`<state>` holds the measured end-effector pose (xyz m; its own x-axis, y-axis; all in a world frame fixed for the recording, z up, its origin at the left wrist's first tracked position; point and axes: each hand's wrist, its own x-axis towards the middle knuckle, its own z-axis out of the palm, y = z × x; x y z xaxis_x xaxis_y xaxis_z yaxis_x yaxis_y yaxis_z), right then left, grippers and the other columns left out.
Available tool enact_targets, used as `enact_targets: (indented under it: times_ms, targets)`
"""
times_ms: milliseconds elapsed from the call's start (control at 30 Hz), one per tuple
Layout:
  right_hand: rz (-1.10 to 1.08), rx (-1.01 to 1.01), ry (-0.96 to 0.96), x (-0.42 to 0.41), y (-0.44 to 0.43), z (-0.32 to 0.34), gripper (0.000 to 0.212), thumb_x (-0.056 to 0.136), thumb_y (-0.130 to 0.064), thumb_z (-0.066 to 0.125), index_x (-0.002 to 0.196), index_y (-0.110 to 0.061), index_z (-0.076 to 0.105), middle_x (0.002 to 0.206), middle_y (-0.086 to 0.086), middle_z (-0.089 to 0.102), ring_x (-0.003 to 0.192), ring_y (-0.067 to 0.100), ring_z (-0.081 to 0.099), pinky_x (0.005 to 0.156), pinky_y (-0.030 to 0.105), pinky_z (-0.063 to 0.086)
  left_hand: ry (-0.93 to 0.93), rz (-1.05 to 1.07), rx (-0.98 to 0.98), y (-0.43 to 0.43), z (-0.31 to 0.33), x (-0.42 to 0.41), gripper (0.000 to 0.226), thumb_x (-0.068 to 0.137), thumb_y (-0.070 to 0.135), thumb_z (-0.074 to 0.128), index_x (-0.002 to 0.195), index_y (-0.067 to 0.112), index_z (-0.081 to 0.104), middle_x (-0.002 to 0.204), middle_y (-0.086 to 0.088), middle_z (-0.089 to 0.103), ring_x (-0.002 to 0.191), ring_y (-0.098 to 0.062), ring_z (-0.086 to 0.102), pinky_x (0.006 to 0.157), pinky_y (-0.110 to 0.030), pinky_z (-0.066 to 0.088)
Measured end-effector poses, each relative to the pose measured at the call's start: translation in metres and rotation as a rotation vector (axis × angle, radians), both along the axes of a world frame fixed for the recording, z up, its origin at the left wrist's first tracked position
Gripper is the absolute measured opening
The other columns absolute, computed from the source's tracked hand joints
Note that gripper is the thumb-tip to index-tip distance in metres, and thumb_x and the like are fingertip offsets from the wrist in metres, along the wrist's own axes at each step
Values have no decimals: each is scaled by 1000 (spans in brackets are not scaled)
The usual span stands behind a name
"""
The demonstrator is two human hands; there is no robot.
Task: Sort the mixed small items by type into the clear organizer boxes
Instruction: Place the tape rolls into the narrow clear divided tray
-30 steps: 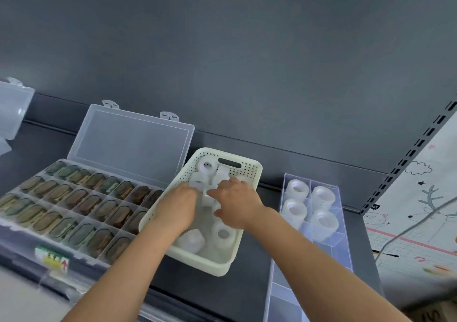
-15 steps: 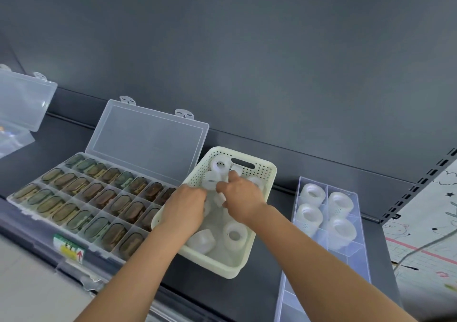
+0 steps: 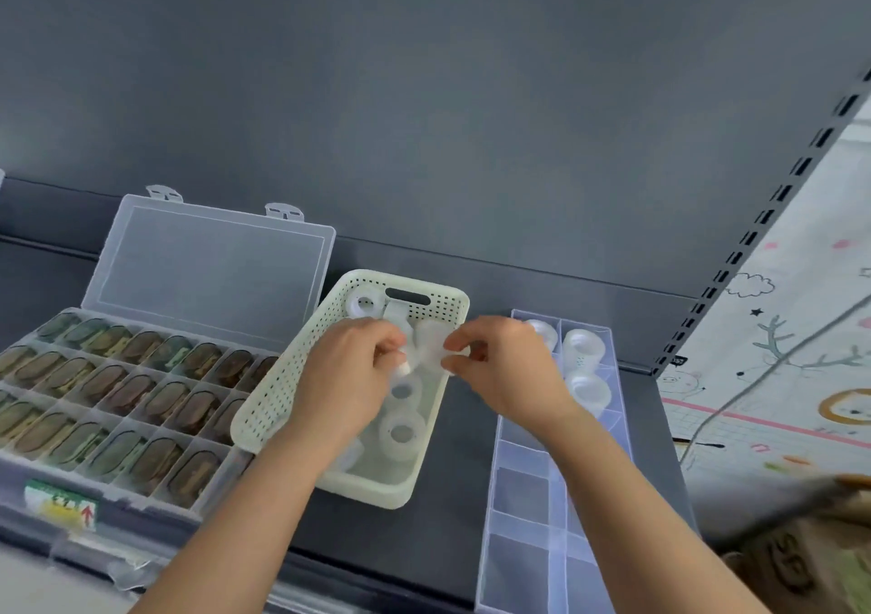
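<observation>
Translucent white plastic, a single roll (image 3: 430, 348) is now pinched between the left hand (image 3: 351, 377) and the right hand (image 3: 506, 368). It is held just above the middle of the cream perforated basket (image 3: 377, 491). A second ago both hands were sunk lower in the basket among the loose rolls. They have since risen, and the right hand has drifted towards the right. Both grips are clenched on the roll, fingertips and thumbs closing on it from either side. A small white bit shows at the left fingertips, too blurred to name.

As a judgement, one roll has been picked out and is ready to go across to the clear organizer (image 3: 518, 495) on the right of the shelf (image 3: 447, 533). Its far compartments already hold stored rolls (image 3: 583, 347), and its near compartments show nothing in them.

The held roll is a short cylinder, and motion blur hides which way its hole faces, so I cannot tell its axis. The loose rolls (image 3: 401, 432) left in the basket lie with their holes facing up, as do the stored ones. The held roll will probably need turning the same way before it drops into a compartment.

On the left, the lidded box (image 3: 207, 517) of brown-green oval pieces (image 3: 127, 392) stands open, untouched.
</observation>
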<state>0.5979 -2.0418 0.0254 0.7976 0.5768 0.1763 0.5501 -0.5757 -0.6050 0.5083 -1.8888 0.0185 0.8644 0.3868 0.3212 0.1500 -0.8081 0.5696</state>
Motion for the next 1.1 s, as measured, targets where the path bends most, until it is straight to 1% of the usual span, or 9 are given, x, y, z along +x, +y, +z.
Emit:
enact_targets:
  times_ms: [200, 300, 367, 533, 733, 800, 867, 1000, 1100]
  targets:
    - [-149, 19, -47, -2, -77, 5, 10, 76, -19, 77, 86, -18, 74, 86, -12, 57, 61, -2, 53, 59, 6, 36, -116, -286, 17, -54, 6, 16, 5, 82, 9, 70, 81, 14, 70, 72, 19, 52, 78, -10, 50, 72, -27, 42]
    - [-207, -50, -55, -5, -106, 3, 8, 75, -21, 77, 80, -22, 72, 81, -12, 60, 61, -2, 52, 59, 9, 36, -95, -429, 50, -75, 0, 26, 7, 80, 6, 70, 78, 13, 70, 75, 9, 62, 78, -15, 53, 69, -30, 43]
    - [-222, -132, -62, -8, -118, -1, 5, 76, -21, 73, 81, -21, 72, 83, -10, 62, 62, 3, 52, 63, 18, 39, -70, -505, 113, -86, -8, 32, 8, 79, 5, 69, 77, 13, 71, 76, 5, 65, 78, -18, 53, 69, -32, 44]
    - [-236, -351, -17, -12, -132, -16, 13, 83, -20, 65, 92, -22, 73, 101, -7, 66, 87, 15, 60, 71, 23, 43, 80, -640, 231, -96, -30, 44, 13, 86, 7, 59, 82, 11, 70, 83, 2, 66, 88, -18, 51, 75, -33, 45]
    - [-229, -440, 36, -2, -125, -34, 12, 82, -25, 69, 93, -25, 74, 99, -4, 69, 91, 18, 62, 78, 29, 52, 298, -671, 337, -94, -44, 56, 18, 86, 11, 55, 78, 14, 71, 78, 2, 60, 82, -16, 49, 73, -34, 47]
    - [-222, -479, 66, 2, -124, -35, 12, 82, -27, 69, 93, -25, 74, 98, -2, 70, 90, 20, 63, 79, 32, 54, 370, -668, 400, -93, -47, 59, 25, 80, 4, 53, 59, 17, 58, 67, 3, 44, 67, -19, 40, 64, -36, 46]
    - [-207, -508, 90, 7, -123, -36, 12, 83, -25, 66, 91, -23, 74, 97, -1, 70, 87, 21, 64, 78, 35, 56, 390, -678, 489, -91, -50, 63, 28, 76, -1, 49, 55, 13, 38, 59, 2, 31, 63, -20, 31, 66, -35, 45]
    - [-195, -553, 104, 13, -122, -40, 13, 80, -21, 63, 87, -18, 73, 90, 0, 69, 81, 22, 64, 71, 33, 57, 397, -677, 491, -90, -50, 65, 31, 79, 1, 47, 54, 15, 35, 58, 4, 36, 70, -20, 30, 80, -41, 46]
    - [-206, -540, 91, 16, -120, -42, 11, 75, -22, 66, 82, -18, 74, 86, 0, 70, 80, 21, 64, 69, 32, 57, 410, -655, 412, -90, -47, 64, 35, 86, 12, 51, 54, 25, 53, 64, 10, 54, 80, -22, 45, 86, -37, 43]
